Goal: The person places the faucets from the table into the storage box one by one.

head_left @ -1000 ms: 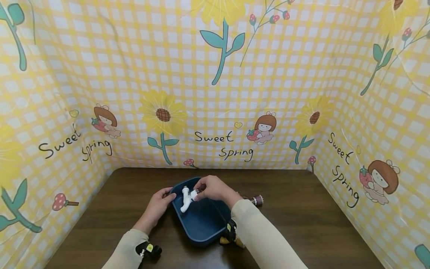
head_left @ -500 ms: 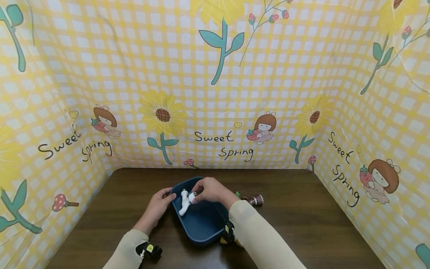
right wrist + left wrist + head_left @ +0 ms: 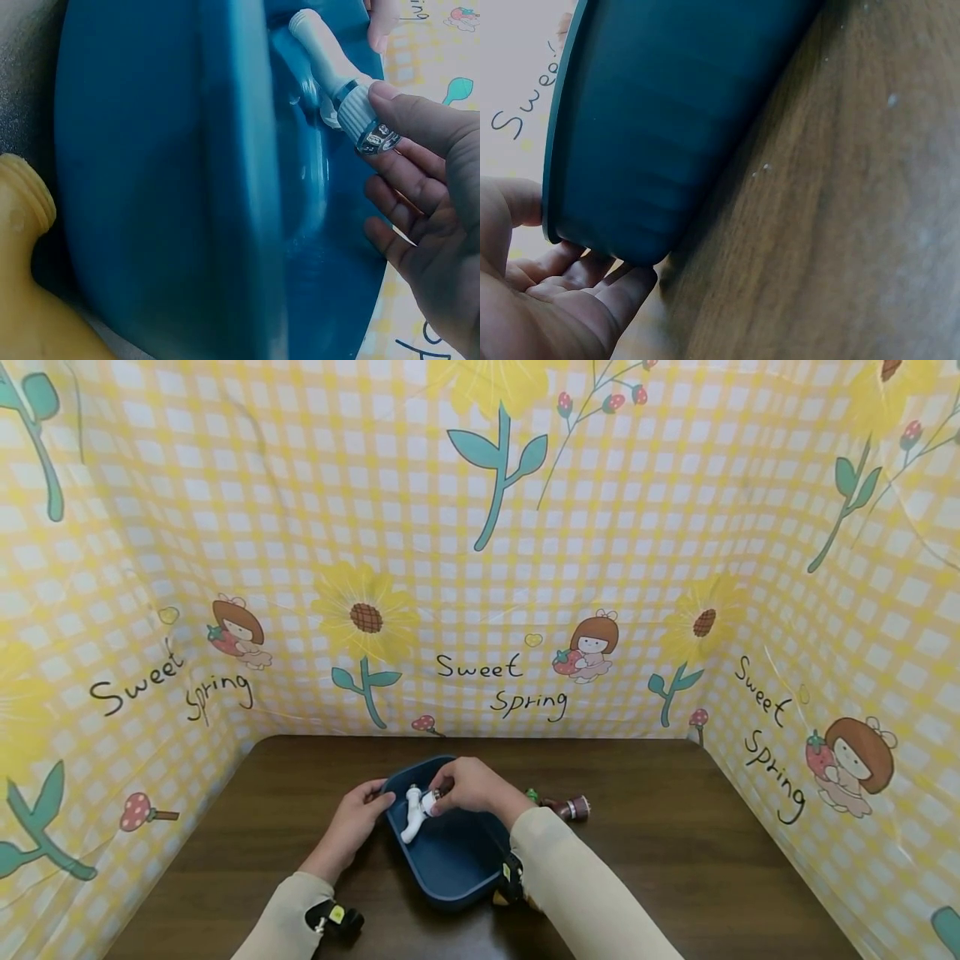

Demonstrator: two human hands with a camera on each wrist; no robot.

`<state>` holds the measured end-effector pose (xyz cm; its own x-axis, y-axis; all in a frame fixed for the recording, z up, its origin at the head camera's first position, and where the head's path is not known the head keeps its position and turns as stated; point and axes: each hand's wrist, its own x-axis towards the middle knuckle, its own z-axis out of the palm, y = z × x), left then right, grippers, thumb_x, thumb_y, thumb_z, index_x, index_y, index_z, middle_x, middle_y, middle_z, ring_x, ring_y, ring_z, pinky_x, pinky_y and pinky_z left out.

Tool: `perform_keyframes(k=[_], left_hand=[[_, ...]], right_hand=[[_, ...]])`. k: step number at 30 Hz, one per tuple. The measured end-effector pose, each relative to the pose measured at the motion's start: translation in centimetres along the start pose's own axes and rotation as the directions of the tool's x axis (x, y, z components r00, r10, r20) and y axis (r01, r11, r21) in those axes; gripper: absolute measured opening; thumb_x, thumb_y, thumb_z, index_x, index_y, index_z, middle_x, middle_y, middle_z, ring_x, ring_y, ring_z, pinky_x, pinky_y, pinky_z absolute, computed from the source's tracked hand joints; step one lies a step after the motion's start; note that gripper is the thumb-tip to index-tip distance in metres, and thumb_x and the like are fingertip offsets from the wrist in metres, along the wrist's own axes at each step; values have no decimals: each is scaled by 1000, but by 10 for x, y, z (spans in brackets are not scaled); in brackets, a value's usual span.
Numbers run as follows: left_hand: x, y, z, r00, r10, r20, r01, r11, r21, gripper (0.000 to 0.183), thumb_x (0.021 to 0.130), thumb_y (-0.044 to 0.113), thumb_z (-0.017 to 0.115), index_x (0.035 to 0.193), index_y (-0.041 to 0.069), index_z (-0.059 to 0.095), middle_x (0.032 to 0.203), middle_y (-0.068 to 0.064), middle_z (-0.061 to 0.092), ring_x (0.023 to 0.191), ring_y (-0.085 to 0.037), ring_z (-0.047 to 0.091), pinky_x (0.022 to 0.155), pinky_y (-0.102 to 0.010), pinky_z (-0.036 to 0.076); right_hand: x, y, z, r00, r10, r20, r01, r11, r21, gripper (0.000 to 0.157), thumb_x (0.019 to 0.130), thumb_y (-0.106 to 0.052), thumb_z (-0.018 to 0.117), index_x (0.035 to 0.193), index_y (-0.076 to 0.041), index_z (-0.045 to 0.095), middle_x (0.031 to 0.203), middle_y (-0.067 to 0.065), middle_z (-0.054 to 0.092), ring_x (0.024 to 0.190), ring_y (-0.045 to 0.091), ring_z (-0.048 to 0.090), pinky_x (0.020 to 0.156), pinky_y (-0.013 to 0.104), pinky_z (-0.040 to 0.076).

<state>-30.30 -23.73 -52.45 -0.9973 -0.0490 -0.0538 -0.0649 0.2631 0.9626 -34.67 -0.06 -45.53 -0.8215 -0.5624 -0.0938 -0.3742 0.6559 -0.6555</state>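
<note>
Head: tap (image 3: 414, 811) pinched; partly hidden

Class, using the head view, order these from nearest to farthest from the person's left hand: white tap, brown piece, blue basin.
1. Blue basin: the left hand grips its edge.
2. White tap: pinched by the right hand, just right of the left hand.
3. Brown piece: on the table, farther right, past the basin.
</note>
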Motion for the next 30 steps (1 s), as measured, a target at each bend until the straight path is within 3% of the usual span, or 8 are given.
perform_keyframes(k=[17, 30], left_hand=[[-1, 0, 0, 1000, -2, -3, 3, 1000, 10, 51, 104, 25, 60, 146, -2, 50, 145, -24, 55, 128, -30, 54, 107, -47, 47], [1, -2, 0, 1000, -2, -14, 1, 1000, -11, 47, 103, 22, 61, 143, -2, 53, 140, -22, 59, 121, -26, 58, 99, -38, 51]], right_hand=[[5, 0, 3, 1000, 3, 20, -3, 1000, -26, 21, 84, -29, 86, 102, -23, 77, 91, -12, 70, 83, 10, 64, 80, 28, 56], [6, -1, 3, 1000, 15, 27, -15, 999, -29, 22, 82, -28, 88, 100, -23, 77, 89, -12, 71, 82, 10, 65, 80, 29, 56]])
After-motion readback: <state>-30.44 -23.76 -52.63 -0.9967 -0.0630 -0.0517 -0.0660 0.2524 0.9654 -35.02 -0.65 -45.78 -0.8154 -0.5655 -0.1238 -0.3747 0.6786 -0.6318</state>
